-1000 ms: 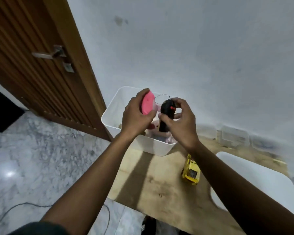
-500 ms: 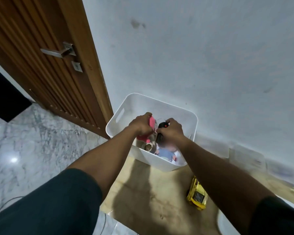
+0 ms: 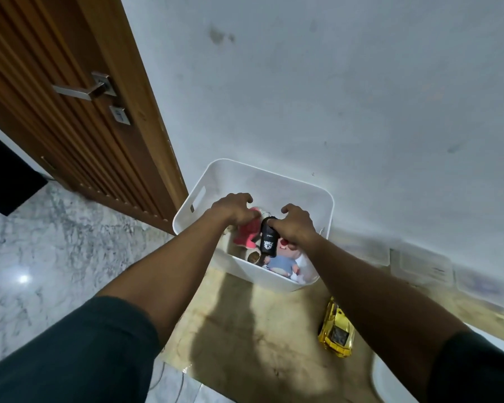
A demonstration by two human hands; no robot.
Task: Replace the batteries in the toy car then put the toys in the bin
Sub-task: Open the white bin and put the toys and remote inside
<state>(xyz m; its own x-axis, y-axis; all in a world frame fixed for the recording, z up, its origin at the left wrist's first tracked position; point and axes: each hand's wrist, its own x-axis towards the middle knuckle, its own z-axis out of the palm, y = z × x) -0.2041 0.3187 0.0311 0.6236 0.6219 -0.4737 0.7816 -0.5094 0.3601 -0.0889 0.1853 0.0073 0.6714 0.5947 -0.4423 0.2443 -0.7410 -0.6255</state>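
A white bin (image 3: 253, 165) stands on a wooden board (image 3: 259, 330) against the wall. Both my hands reach into it. My left hand (image 3: 233, 209) hovers with fingers apart just above a pink toy (image 3: 246, 232) lying in the bin. My right hand (image 3: 296, 225) has its fingers spread, with the thumb touching the top of a black remote control (image 3: 267, 239) that rests on a plush doll in blue (image 3: 281, 263). The yellow toy car (image 3: 336, 330) sits on the board outside the bin, to the right, beside my right forearm.
A brown wooden door (image 3: 70, 112) with a metal handle is at the left, with marble floor (image 3: 41, 242) below it. A white rounded object (image 3: 390, 379) lies at the bottom right. Clear plastic containers (image 3: 422, 266) line the wall at the right.
Both hands carried the pink toy and the black remote down into the bin. Their fingers have now opened and the two toys lie inside.
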